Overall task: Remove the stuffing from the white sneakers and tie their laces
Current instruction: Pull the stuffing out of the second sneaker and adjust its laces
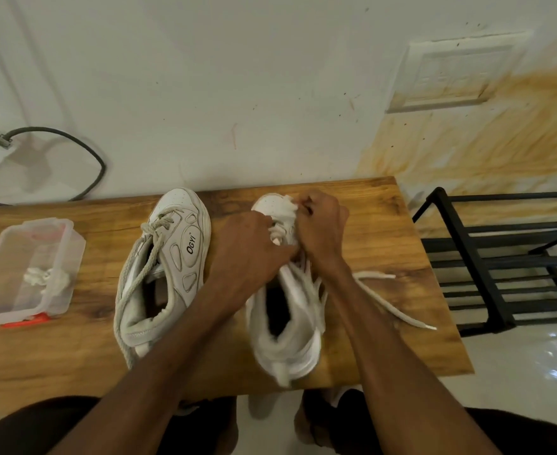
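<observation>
The desk [385, 224] carries both shoes, and everything here is placed from the right sneaker [290, 323], which stands toe-away near the desk's front edge. A black rack [500, 257] stands on the floor well off to that sneaker's right. The left sneaker [178, 254] lies just beside it on the left, its grey laces [145, 267] slack and untied. Farther left again sits a clear container [70, 254] holding crumpled white stuffing [45, 277]. The right sneaker's mouth looks dark and empty, so the step in hand is probably lacing. The left hand [251, 251] lies over its tongue, but its own back hides its grip, so I cannot tell what it holds. The right hand [323, 224] is curled near the toe, its grip pinching a lace there, though blur softens this. One loose lace end [392, 307] trails off to the sneaker's right. To do this well, steady the tongue, tighten row by row from the toe, then draw both ends even before knotting.
</observation>
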Motion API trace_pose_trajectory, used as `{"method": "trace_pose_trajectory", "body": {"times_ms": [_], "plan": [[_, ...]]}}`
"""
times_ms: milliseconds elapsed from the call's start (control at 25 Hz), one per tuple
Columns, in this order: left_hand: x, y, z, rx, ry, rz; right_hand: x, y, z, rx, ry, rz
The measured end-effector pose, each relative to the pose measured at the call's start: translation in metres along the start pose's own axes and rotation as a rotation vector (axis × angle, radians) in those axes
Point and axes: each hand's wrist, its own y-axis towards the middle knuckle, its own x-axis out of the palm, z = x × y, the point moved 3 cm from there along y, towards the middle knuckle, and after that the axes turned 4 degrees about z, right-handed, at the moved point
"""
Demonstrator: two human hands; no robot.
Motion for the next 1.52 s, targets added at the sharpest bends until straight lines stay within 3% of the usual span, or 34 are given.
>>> {"method": "trace_pose_trajectory", "body": {"times_ms": [160,440,680,760,960,1080,1280,1400,1520], "plan": [[0.012,0.001,0.0,-0.078,-0.015,0.029,-0.004,-0.003,0.001,-0.021,0.03,-0.052],[0.001,0.002,0.005,-0.075,-0.065,-0.023,-0.032,-0.055,0.013,-0.004,0.018,0.083],[0.01,-0.006,-0.001,-0.157,-0.009,-0.322,-0.052,-0.074,0.015,0.06,0.055,0.054],[0.011,-0.008,-0.002,-0.167,-0.018,-0.351,-0.047,-0.067,0.01,0.03,0.099,0.079],[0.003,-0.003,0.011,-0.132,-0.078,-0.026,-0.027,-0.039,0.014,-0.023,0.049,0.052],[0.005,-0.008,0.014,-0.123,-0.05,0.005,-0.033,-0.066,0.019,0.031,-0.012,0.071],[0.002,-0.01,0.015,-0.126,-0.037,-0.008,-0.069,-0.098,0.019,0.112,0.019,-0.052],[0.0,-0.017,0.018,-0.101,0.035,0.004,-0.085,-0.092,-0.003,0.057,0.074,0.12],[-0.021,-0.022,0.026,0.024,0.029,0.148,-0.088,-0.088,-0.031,-0.052,0.086,0.312]]}}
